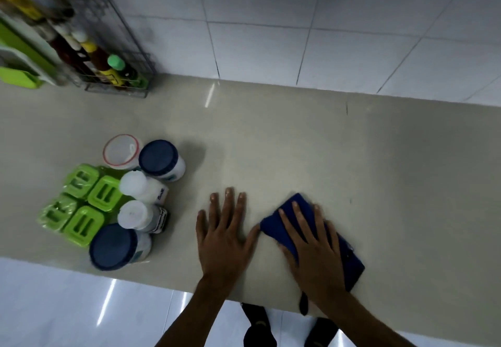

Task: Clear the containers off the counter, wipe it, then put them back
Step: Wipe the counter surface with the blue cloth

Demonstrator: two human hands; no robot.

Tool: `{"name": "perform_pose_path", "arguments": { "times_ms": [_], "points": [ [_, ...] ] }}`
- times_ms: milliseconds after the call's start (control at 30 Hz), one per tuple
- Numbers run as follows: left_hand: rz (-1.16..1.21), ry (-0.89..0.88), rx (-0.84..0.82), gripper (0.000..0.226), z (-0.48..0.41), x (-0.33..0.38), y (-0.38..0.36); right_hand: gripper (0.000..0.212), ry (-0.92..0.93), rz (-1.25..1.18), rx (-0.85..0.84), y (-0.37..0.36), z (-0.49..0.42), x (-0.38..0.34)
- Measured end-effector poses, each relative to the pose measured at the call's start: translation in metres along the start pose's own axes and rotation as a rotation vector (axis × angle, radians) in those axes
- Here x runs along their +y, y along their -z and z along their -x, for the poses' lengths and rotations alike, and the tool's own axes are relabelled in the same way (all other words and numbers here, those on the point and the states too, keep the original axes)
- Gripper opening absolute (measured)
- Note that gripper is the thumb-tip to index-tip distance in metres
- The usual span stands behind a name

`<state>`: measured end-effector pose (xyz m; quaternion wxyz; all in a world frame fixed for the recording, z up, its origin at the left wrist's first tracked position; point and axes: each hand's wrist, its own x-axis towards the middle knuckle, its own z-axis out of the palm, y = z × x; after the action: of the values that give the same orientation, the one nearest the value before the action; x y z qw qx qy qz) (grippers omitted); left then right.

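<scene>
Blue cloth [275, 230] lies folded near the counter's [298, 143] front edge, right of the middle, pressed flat under the right hand [314, 254], whose fingers [302, 219] are straight and spread. The left hand [225, 238] rests palm-down just beside it, fingers wide, holding nothing, its thumb tip at the cloth's corner. The containers [134, 182] stand clustered near the front edge at the left: green boxes [84, 205], blue-lidded jars [160, 158] and white-capped bottles. A wire rack [127, 48] stands at the back left.

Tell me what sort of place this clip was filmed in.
Most likely a home kitchen: a stone-like counter against a tiled wall, a wire rack of sauce bottles at the back, and lidded storage containers grouped on the left.
</scene>
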<state>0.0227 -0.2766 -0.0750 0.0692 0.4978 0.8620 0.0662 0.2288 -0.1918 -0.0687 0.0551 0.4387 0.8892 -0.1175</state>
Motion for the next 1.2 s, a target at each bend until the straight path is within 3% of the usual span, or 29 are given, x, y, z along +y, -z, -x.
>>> {"name": "perform_pose_path", "arguments": {
  "times_ms": [167, 367, 600, 767, 900, 1000, 1200],
  "points": [
    [0.013, 0.034, 0.051, 0.069, 0.009, -0.011, 0.001, 0.073, -0.177, 0.02, -0.037, 0.018, -0.003, 0.062],
    [0.029, 0.046, 0.072, 0.067, 0.011, -0.013, -0.001, 0.066, -0.286, -0.071, 0.03, 0.026, -0.112, 0.027],
    [0.023, 0.09, 0.094, 0.069, 0.016, -0.018, -0.005, 0.068, -0.025, -0.024, 0.016, 0.022, -0.148, -0.073],
    [0.021, 0.099, 0.086, 0.071, 0.019, -0.022, -0.007, 0.071, 0.123, 0.021, 0.0, 0.007, -0.081, -0.037],
    [0.047, 0.098, 0.113, 0.071, 0.017, -0.023, -0.007, 0.075, -0.045, 0.042, 0.004, 0.011, -0.046, 0.026],
    [0.05, 0.09, 0.126, 0.072, 0.016, -0.021, -0.006, 0.073, -0.181, 0.002, -0.018, 0.024, -0.074, 0.049],
    [0.047, 0.088, 0.131, 0.071, 0.017, -0.022, -0.004, 0.067, -0.233, -0.086, 0.045, 0.031, -0.195, -0.014]
  ]
}}
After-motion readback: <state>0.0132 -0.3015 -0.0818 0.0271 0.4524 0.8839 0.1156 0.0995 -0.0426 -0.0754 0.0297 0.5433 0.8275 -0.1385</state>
